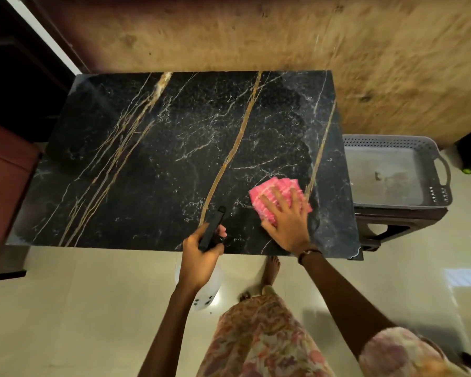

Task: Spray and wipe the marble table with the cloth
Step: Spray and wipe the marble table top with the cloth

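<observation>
A black marble table [152,148] with gold and white veins fills the middle of the view. On its near right part lies a folded pink cloth [269,190]. My right hand [286,217] lies flat on the cloth with fingers spread, pressing it to the marble. My left hand [201,254] grips a spray bottle [211,232] by its black trigger head at the table's near edge; the nozzle points over the marble. The bottle's white body hangs below my hand, mostly hidden.
A grey perforated plastic tray [392,144] sits on a dark stool right of the table. A brown rug [283,36] lies beyond the table. A reddish seat [3,170] is at the left. My bare foot [271,269] stands on the pale floor near the table.
</observation>
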Demonstrator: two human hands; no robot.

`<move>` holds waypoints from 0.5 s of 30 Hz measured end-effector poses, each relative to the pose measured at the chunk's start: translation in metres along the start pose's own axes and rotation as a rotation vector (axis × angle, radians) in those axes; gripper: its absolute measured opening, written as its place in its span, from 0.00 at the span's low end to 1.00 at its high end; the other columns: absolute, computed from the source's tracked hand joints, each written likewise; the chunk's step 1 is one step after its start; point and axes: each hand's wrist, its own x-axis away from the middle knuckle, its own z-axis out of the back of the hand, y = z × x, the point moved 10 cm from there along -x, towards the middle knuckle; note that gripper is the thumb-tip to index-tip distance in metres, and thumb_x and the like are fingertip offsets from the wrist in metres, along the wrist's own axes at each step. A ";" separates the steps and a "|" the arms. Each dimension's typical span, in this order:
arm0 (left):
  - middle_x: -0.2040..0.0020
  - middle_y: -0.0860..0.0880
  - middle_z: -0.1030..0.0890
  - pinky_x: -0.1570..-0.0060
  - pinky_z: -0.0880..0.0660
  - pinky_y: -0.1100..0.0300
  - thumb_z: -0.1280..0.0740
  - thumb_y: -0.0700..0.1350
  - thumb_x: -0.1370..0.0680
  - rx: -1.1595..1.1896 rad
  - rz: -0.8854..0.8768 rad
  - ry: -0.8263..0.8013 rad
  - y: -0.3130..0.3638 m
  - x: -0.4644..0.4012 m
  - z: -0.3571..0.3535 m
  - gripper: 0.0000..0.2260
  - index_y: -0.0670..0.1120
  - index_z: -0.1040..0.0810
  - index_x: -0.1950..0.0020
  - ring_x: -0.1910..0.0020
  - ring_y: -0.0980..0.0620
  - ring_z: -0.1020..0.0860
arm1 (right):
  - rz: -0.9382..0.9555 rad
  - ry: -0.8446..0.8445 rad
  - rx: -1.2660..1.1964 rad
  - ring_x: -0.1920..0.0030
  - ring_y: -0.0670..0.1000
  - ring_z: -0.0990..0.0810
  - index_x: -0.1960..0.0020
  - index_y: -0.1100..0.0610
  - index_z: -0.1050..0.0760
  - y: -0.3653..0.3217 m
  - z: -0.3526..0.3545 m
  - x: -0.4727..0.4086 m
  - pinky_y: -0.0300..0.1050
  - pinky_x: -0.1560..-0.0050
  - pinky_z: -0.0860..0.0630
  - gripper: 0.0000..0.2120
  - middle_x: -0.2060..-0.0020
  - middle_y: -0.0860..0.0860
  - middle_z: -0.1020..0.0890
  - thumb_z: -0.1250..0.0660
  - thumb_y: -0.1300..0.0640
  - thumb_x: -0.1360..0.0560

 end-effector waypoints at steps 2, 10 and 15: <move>0.60 0.49 0.19 0.67 0.31 0.65 0.35 0.27 0.31 -0.006 -0.004 -0.028 0.001 0.002 -0.008 0.16 0.48 0.20 0.55 0.67 0.54 0.27 | 0.107 -0.005 0.020 0.26 0.65 0.46 0.26 0.45 0.38 -0.030 -0.011 0.016 0.75 0.33 0.43 0.31 0.26 0.53 0.37 0.45 0.36 0.27; 0.56 0.47 0.18 0.65 0.29 0.67 0.35 0.28 0.29 -0.020 -0.021 -0.098 0.009 0.004 -0.035 0.14 0.46 0.20 0.54 0.65 0.55 0.26 | 0.053 0.066 0.042 0.24 0.61 0.53 0.25 0.43 0.45 0.072 0.008 0.087 0.71 0.30 0.46 0.31 0.24 0.50 0.43 0.49 0.34 0.24; 0.54 0.44 0.19 0.70 0.28 0.69 0.36 0.28 0.29 -0.040 -0.051 -0.111 0.021 0.001 -0.047 0.13 0.44 0.21 0.53 0.65 0.54 0.26 | -0.218 0.068 -0.009 0.25 0.67 0.53 0.25 0.44 0.44 0.140 0.038 0.030 0.72 0.30 0.50 0.34 0.23 0.52 0.45 0.50 0.34 0.28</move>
